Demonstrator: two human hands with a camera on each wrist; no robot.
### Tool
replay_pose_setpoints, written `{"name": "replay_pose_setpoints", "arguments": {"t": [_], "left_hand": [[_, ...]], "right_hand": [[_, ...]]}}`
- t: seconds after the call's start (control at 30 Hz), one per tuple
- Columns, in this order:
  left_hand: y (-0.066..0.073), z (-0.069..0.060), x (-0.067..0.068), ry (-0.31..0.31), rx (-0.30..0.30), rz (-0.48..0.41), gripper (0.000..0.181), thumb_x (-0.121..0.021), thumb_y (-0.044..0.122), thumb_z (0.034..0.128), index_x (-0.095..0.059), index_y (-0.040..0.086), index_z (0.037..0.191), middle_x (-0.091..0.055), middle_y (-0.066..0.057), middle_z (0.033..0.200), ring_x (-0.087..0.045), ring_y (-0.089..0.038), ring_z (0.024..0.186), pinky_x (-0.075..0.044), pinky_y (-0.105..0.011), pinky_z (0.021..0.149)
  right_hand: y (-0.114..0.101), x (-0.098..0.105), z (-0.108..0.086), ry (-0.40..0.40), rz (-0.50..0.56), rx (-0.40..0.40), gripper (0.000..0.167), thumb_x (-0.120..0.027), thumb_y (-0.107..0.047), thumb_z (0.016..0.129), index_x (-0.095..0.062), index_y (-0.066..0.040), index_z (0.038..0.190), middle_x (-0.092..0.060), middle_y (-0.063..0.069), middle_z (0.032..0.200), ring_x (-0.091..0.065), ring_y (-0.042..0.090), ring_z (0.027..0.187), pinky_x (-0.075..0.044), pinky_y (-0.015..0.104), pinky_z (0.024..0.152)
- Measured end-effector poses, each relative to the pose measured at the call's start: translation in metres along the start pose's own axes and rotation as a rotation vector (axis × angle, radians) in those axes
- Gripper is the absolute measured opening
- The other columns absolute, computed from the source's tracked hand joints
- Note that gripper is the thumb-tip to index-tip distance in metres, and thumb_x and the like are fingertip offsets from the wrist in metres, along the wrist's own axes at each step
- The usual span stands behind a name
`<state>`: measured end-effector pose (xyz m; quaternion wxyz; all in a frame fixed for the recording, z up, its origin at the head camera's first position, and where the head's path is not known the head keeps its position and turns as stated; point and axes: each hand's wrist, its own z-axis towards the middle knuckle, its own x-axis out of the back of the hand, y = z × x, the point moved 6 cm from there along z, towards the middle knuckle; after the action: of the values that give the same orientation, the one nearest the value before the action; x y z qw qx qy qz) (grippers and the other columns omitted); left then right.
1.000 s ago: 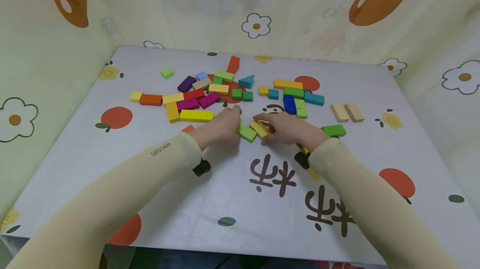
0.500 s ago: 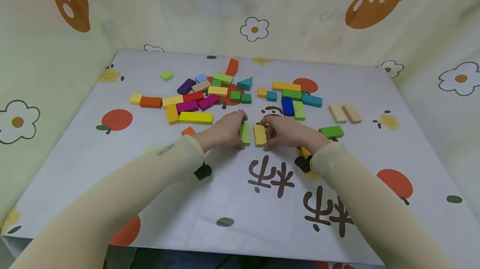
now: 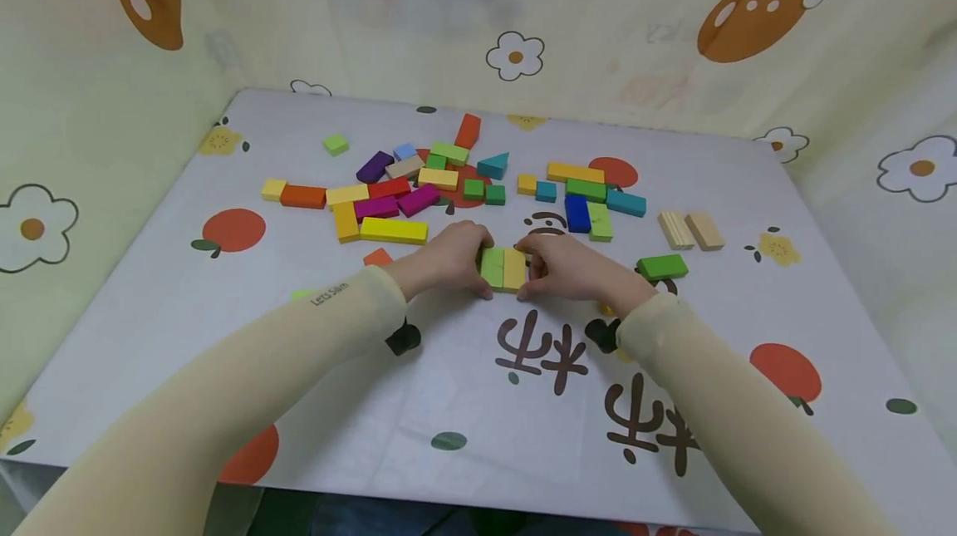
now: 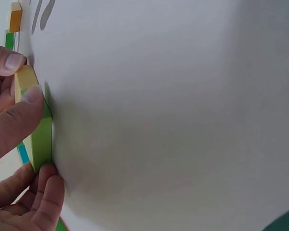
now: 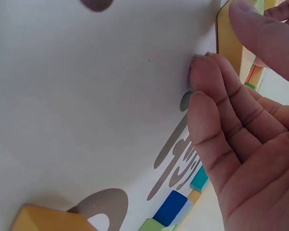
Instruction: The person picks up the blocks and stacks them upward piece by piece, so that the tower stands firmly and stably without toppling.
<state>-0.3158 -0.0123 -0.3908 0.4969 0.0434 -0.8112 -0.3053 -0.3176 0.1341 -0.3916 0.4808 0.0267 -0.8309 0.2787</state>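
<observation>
A light green block [image 3: 492,268] and a yellow block [image 3: 514,270] lie flat side by side at the table's middle, long sides touching in the head view. My left hand [image 3: 452,258] grips the green one by its ends, thumb at the near end. From the other side my right hand [image 3: 571,266] holds the yellow one likewise. In the left wrist view, the thumb overlaps the green block [image 4: 42,144] near its join with the yellow block [image 4: 26,77]. The right wrist view has the yellow block [image 5: 229,43] partly behind the thumb.
Many coloured blocks lie behind the hands, including a long yellow block [image 3: 394,230], a blue block [image 3: 577,213] and a teal triangle [image 3: 493,165]. Bare wood blocks [image 3: 705,232] and a green block [image 3: 663,268] are at right. An orange block [image 3: 377,257] sits near the left wrist.
The two blocks were angled, corners close; they were turned parallel with a gap between them, and now their long sides meet. The hands turned with them and came closer together.
</observation>
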Motion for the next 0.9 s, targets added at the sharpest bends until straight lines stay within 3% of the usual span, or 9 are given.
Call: {"name": "replay_pose_setpoints", "arguments": {"t": [0.27, 0.4, 0.5, 0.57, 0.73, 0.9], "left_hand": [[-0.001, -0.005, 0.004, 0.004, 0.019, 0.005, 0.08, -0.087, 0.026, 0.0828, -0.046, 0.003, 0.148, -0.054, -0.014, 0.14, -0.051, -0.026, 0.125, -0.045, -0.037, 0.114], [-0.011, -0.014, 0.031, 0.067, 0.019, -0.021, 0.081, -0.086, 0.026, 0.084, -0.044, 0.005, 0.15, -0.051, -0.015, 0.147, -0.049, -0.028, 0.133, -0.045, -0.042, 0.114], [-0.033, -0.023, 0.058, 0.139, 0.046, 0.014, 0.067, -0.082, 0.019, 0.0881, -0.051, 0.003, 0.146, -0.055, -0.015, 0.144, -0.05, -0.03, 0.131, -0.046, -0.045, 0.113], [-0.05, -0.027, 0.068, 0.142, 0.072, 0.079, 0.055, -0.076, 0.015, 0.0923, -0.056, 0.001, 0.141, -0.057, -0.017, 0.14, -0.052, -0.032, 0.129, -0.045, -0.046, 0.113], [-0.078, -0.028, 0.061, 0.032, 0.131, 0.209, 0.046, -0.07, 0.013, 0.0967, -0.058, 0.003, 0.14, -0.058, -0.017, 0.138, -0.052, -0.033, 0.126, -0.044, -0.047, 0.115], [-0.083, -0.037, 0.062, 0.044, 0.138, 0.248, 0.046, -0.072, 0.016, 0.0954, -0.059, 0.005, 0.139, -0.057, -0.015, 0.136, -0.052, -0.031, 0.125, -0.045, -0.047, 0.114]], "right_hand": [[0.001, 0.001, -0.002, -0.01, 0.008, 0.006, 0.078, -0.081, -0.027, 0.089, -0.042, -0.004, 0.152, -0.068, 0.005, 0.091, -0.06, 0.018, 0.084, -0.05, 0.03, 0.081], [0.009, 0.015, -0.017, 0.027, 0.02, 0.005, 0.077, -0.078, -0.025, 0.092, -0.039, -0.004, 0.154, -0.071, 0.005, 0.096, -0.062, 0.019, 0.087, -0.053, 0.034, 0.084], [0.022, 0.03, -0.036, 0.088, 0.013, -0.015, 0.067, -0.075, -0.023, 0.095, -0.044, -0.004, 0.151, -0.071, 0.007, 0.103, -0.062, 0.023, 0.093, -0.055, 0.038, 0.086], [0.035, 0.038, -0.05, 0.122, -0.005, -0.042, 0.06, -0.073, -0.023, 0.096, -0.049, -0.005, 0.148, -0.07, 0.009, 0.106, -0.062, 0.025, 0.097, -0.056, 0.042, 0.087], [0.068, 0.04, -0.08, 0.142, -0.028, -0.09, 0.047, -0.072, -0.022, 0.097, -0.06, -0.003, 0.138, -0.069, 0.012, 0.11, -0.063, 0.027, 0.101, -0.059, 0.043, 0.085], [0.082, 0.033, -0.096, 0.154, -0.043, -0.066, 0.047, -0.078, -0.023, 0.092, -0.065, -0.001, 0.131, -0.07, 0.012, 0.111, -0.061, 0.025, 0.097, -0.058, 0.04, 0.081]]}}
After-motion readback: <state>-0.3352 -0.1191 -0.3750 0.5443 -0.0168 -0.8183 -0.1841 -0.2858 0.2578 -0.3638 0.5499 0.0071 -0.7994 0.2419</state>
